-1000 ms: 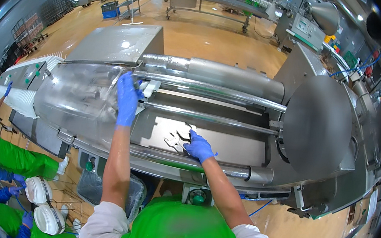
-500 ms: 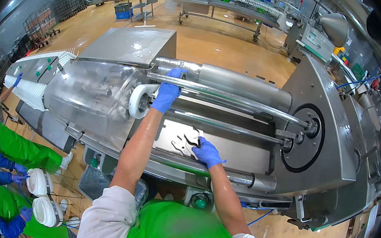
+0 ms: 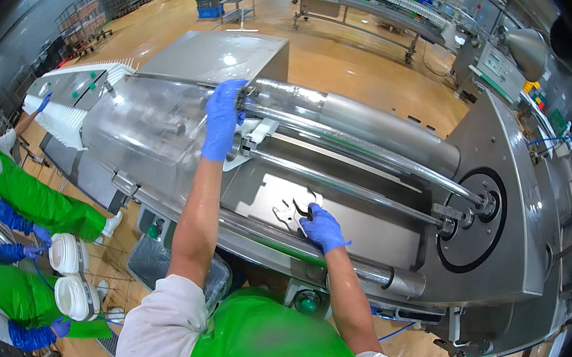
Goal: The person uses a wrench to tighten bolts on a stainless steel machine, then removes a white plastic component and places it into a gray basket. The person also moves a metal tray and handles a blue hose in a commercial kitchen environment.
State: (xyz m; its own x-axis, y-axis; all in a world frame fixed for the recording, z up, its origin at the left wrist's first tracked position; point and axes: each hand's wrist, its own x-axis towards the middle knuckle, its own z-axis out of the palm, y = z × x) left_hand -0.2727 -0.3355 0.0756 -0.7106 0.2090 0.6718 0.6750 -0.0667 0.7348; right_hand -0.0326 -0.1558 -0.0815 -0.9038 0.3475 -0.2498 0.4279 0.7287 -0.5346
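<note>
My left hand (image 3: 220,120), in a blue glove, is closed around the left end of the upper steel rod (image 3: 360,145) of a large machine. Just right of its wrist sits a white bracket (image 3: 260,132), partly hidden by the hand, by the end of the lower rod (image 3: 349,184). In my gloved right hand (image 3: 325,228) is a small dark curved metal tool (image 3: 302,210), its handle hidden by the fingers. It is over the shiny steel tray (image 3: 379,231), where a dark-edged reflection or shadow shows beside it.
A clear plastic cover (image 3: 145,116) adjoins my left hand. A steel housing with a round plate (image 3: 470,217) stands at the right. A grey bin (image 3: 149,262) is below the machine's front. Co-workers in green aprons (image 3: 50,204) stand at the left, near white round containers (image 3: 75,298).
My left hand has moved left along the upper rod to its end, and the white ring part is now mostly behind it. The right hand still holds the tool. The whole view has shifted slightly.
</note>
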